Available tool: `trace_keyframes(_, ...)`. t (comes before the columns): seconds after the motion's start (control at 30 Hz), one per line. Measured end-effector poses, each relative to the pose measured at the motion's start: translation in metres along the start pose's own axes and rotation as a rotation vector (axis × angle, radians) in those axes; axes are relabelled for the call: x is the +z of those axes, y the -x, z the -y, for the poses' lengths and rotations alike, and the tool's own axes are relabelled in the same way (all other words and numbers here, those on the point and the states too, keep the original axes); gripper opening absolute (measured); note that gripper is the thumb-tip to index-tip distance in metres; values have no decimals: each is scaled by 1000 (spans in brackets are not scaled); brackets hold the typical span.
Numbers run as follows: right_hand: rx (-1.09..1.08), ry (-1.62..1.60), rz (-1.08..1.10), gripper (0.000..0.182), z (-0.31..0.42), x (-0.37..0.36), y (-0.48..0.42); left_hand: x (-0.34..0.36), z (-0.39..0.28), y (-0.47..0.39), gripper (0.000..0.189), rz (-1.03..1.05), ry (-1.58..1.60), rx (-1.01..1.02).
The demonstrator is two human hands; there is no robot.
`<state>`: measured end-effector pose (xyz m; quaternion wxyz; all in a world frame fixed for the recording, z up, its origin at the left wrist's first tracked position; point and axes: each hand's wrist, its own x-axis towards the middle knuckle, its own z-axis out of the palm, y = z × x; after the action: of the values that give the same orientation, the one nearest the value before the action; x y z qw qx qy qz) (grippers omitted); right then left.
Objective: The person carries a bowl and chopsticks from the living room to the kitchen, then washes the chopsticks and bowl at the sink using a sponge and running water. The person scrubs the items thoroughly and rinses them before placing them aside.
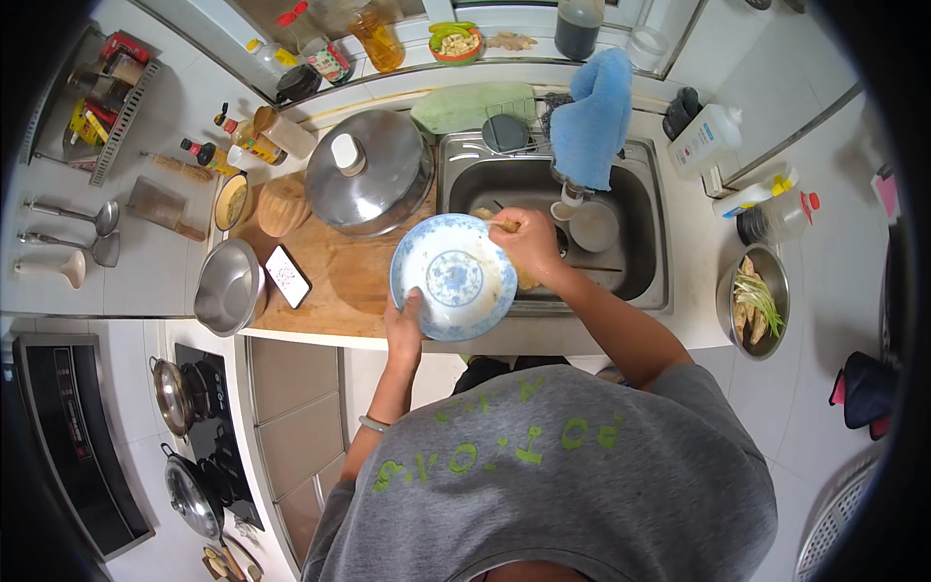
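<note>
My left hand (406, 320) grips the lower left rim of a blue-and-white patterned plate (454, 280), its thumb on the upper face. The plate is tilted over the counter's edge, by the sink's left side. My right hand (529, 244) is closed at the plate's upper right rim, pinching a brownish, rough piece (507, 225) that I cannot name for certain. More of such brownish material shows below and behind the hand, partly hidden. In the steel sink (640, 218), beneath the faucet, lies a round pale bowl (594, 227). A blue cloth (593, 120) hangs over the faucet.
On the wooden board (349, 291) stand a large lidded steel pot (371, 174) and a smartphone (289, 276); a steel basin (229, 287) sits at its left end. A steel bowl (781, 291) with vegetables stands right. A wire rack (520, 120) and sauce bottles (251, 140) line the back.
</note>
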<state>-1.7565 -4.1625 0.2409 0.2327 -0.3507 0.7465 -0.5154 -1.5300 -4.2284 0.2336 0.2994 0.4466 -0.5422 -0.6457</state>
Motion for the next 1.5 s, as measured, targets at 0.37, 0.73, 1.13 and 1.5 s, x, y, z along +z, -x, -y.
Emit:
trace_keyframes(0.37, 11, 47, 3, 18, 2, 3, 4, -3, -9, 2, 37, -26, -70, -17)
trace_keyframes(0.73, 9, -119, 126, 23, -20, 6, -2, -7, 1, -3, 42, -6, 67, -174)
trace_keyframes(1.13, 722, -798, 487, 31, -12, -11, -15, -17, 7, -15, 43, 73, 45, -172)
trace_keyframes(1.5, 190, -119, 331, 32, -4, -6, -3, -5, -4, -4, 37, 43, -102, -58)
